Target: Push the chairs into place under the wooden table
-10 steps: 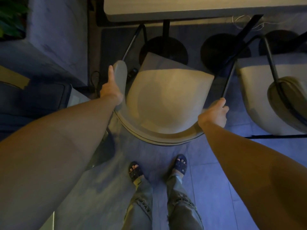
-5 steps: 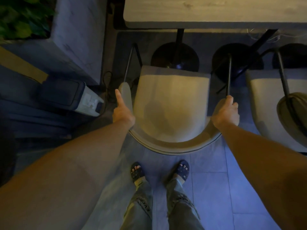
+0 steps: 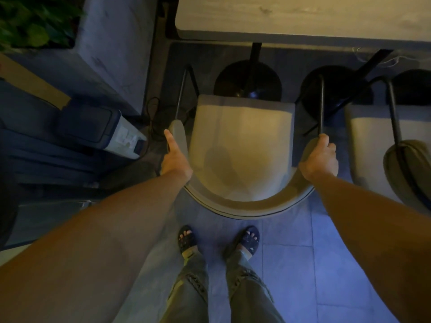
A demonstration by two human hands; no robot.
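Head view is showing the person standing behind a pale armchair (image 3: pixel 242 145), its front edge sitting just short of the wooden table (image 3: pixel 303 17) and not yet tucked beneath it. Their left hand (image 3: pixel 175 157) is lying along the outside of the padded left armrest (image 3: pixel 178 134), thumb stretched forward on top; whether the fingers are curling under it I cannot tell. Their right hand (image 3: pixel 320 158) is closing in a fist around the right end of the curved backrest (image 3: pixel 247 209), where the thin black metal rod (image 3: pixel 321 106) is meeting it. The seat is looking smooth and upholstered, softly cushioned, while the frame is looking like stiff slim tubing, so I am judging the chair fairly light and rigid, likely to slide across the grey floor tiles (image 3: pixel 326 264) without flexing. Taking hold at both arm ends seems the sound choice for steering it straight. A round black table base (image 3: pixel 247 82) is standing directly ahead of the seat, and a second chair (image 3: pixel 377 141) is sitting just beside on the right.
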